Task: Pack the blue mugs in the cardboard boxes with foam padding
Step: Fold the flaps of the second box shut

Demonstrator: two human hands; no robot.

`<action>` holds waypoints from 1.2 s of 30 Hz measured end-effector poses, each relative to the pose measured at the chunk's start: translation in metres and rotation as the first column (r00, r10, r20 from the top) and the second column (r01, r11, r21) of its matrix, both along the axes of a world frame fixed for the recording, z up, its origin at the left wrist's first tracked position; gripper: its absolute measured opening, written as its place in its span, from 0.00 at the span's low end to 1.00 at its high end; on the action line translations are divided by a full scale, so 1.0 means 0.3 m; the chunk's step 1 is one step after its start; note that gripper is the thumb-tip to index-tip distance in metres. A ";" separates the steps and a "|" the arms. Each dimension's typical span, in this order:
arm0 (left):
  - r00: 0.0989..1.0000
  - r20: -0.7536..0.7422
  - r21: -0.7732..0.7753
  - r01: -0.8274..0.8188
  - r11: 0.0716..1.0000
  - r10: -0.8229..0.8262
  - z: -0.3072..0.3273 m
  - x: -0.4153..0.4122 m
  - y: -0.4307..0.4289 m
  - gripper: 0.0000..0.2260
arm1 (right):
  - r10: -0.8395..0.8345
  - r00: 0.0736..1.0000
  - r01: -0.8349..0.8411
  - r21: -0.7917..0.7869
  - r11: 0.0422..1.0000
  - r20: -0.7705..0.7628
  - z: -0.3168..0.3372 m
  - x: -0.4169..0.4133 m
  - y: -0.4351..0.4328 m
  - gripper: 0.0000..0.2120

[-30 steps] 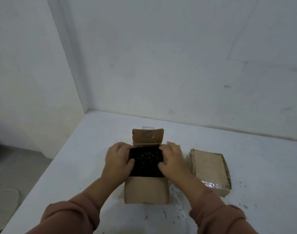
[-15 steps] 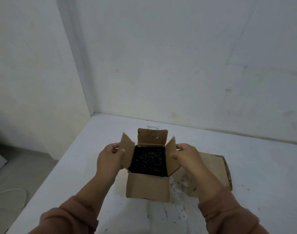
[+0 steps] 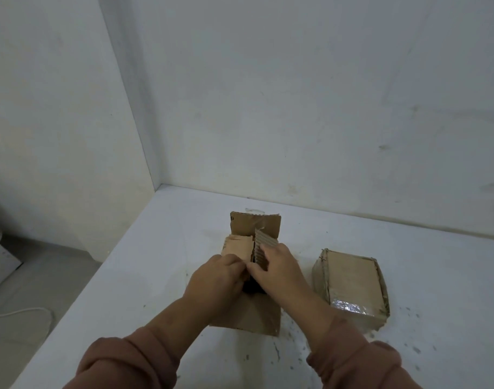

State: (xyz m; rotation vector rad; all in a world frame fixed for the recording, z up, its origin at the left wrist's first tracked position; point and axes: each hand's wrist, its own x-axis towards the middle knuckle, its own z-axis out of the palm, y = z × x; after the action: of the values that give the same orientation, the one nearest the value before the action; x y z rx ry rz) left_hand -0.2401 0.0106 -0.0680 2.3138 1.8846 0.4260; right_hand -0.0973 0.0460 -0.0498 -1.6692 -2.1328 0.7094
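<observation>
My left hand (image 3: 215, 279) is gripping the left flap (image 3: 237, 248), my right hand (image 3: 279, 273) the right flap (image 3: 264, 243), folding shut what just stood spread. The mug is presumably sitting unseen in this cardboard box (image 3: 248, 318).

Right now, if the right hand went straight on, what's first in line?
The right hand already holds the right flap; straight on, it would probably meet the left flap, though depth is unclear.

A white table (image 3: 352, 234) fills the corner between two pale walls (image 3: 296, 94). Dark specks (image 3: 416, 350) dot its near right part. Past its left edge, a white cable (image 3: 15, 312) lies on the grey floor (image 3: 43, 276)
</observation>
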 end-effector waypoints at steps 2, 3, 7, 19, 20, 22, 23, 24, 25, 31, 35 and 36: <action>1.000 0.001 -0.023 0.026 0.999 -0.025 -0.010 -0.014 0.001 0.15 | 0.076 0.995 -0.076 -0.011 0.997 0.065 -0.023 0.003 -0.011 0.18; 0.999 -0.001 -0.037 0.035 0.999 -0.035 -0.018 -0.022 0.004 0.15 | 0.113 0.989 -0.112 -0.012 0.994 0.095 -0.034 0.006 -0.020 0.17; 0.998 0.008 -0.098 0.064 0.993 -0.064 -0.039 -0.036 0.005 0.16 | 0.231 0.960 -0.231 -0.017 0.973 0.156 -0.057 0.034 -0.043 0.16; 0.993 0.114 0.037 0.020 0.999 -0.024 -0.075 -0.026 -0.006 0.10 | 0.200 0.978 -0.206 0.112 0.972 0.063 -0.080 0.046 -0.019 0.07; 0.990 0.128 0.036 0.049 0.998 -0.053 -0.074 -0.032 -0.014 0.09 | 0.235 0.968 -0.244 0.128 0.961 0.084 -0.082 0.047 -0.020 0.08; 0.979 0.177 -0.003 0.100 0.995 -0.098 -0.066 -0.059 -0.038 0.06 | 0.313 0.940 -0.332 0.152 0.931 0.136 -0.088 0.062 -0.033 0.10; 0.975 0.190 -0.030 0.125 0.992 -0.117 -0.069 -0.082 -0.057 0.08 | 0.348 0.924 -0.372 0.162 0.914 0.157 -0.089 0.075 -0.041 0.12; 0.972 0.182 -0.005 0.154 0.988 -0.151 -0.071 -0.106 -0.069 0.13 | 0.376 0.912 -0.401 0.166 0.901 0.164 -0.089 0.090 -0.049 0.15; 0.971 0.147 0.009 0.190 0.982 -0.189 -0.082 -0.133 -0.075 0.18 | 0.395 0.903 -0.421 0.163 0.892 0.168 -0.089 0.108 -0.055 0.19; 0.969 0.134 -0.200 0.233 0.952 -0.209 -0.114 -0.213 -0.092 0.23 | 0.542 0.807 -0.562 0.021 0.827 0.234 -0.117 0.195 -0.060 0.26; 0.890 0.443 -0.219 -0.013 0.976 0.111 -0.086 -0.154 -0.077 0.14 | 0.351 0.936 -0.351 -0.069 0.934 -0.005 -0.109 0.178 -0.060 0.28; 0.863 0.464 -0.257 -0.085 0.963 0.200 -0.073 -0.133 -0.070 0.12 | 0.226 0.966 -0.241 -0.118 0.963 -0.122 -0.095 0.163 -0.054 0.24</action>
State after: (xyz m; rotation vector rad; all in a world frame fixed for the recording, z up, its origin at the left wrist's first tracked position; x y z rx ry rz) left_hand -0.2801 -0.0103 -0.0900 1.7169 1.7434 0.6935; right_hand -0.0485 0.0299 -0.0782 -1.4167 -2.2712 1.0068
